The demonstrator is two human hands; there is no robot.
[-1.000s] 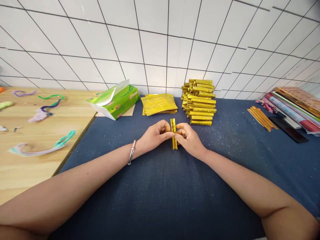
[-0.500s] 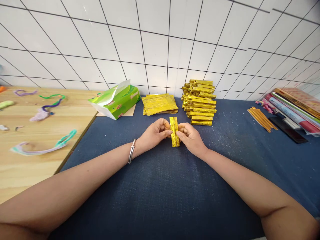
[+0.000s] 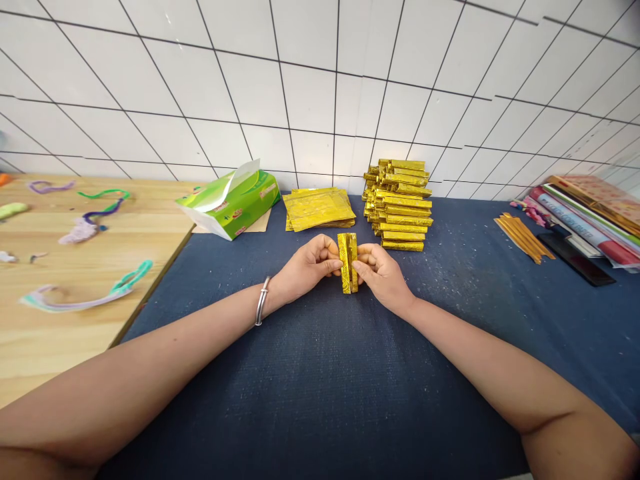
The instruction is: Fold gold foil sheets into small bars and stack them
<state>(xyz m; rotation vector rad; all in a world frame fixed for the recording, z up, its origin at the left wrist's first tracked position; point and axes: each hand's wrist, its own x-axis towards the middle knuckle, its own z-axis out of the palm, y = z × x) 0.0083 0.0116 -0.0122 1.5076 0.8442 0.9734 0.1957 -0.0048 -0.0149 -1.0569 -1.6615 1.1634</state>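
Note:
Between my two hands stands a folded strip of gold foil paper point(image 3: 347, 263), lengthwise away from me, with a dark slit running down its middle. My left hand point(image 3: 315, 262) pinches its left edge between thumb and fingers, and a silver bangle circles that wrist. On the opposite edge, my right hand point(image 3: 379, 270) grips the strip with the thumb on top. Just behind lies a stack of flat gold foil sheets point(image 3: 319, 208). To the right of it rises a pile of folded gold strips point(image 3: 400, 205), much like the one I hold.
A green tissue pack point(image 3: 240, 203) sits behind my left hand. On the wooden table point(image 3: 100, 333) at left lie fuzzy craft pieces. At right are brown strips point(image 3: 524, 238), a black phone-like slab point(image 3: 575, 259) and stacked books point(image 3: 595, 220). A tiled wall point(image 3: 310, 93) closes the back.
The gold strip's middle slit has opened wider, and its two folded sides now stand further apart. Both hands keep their grip in nearly the same place.

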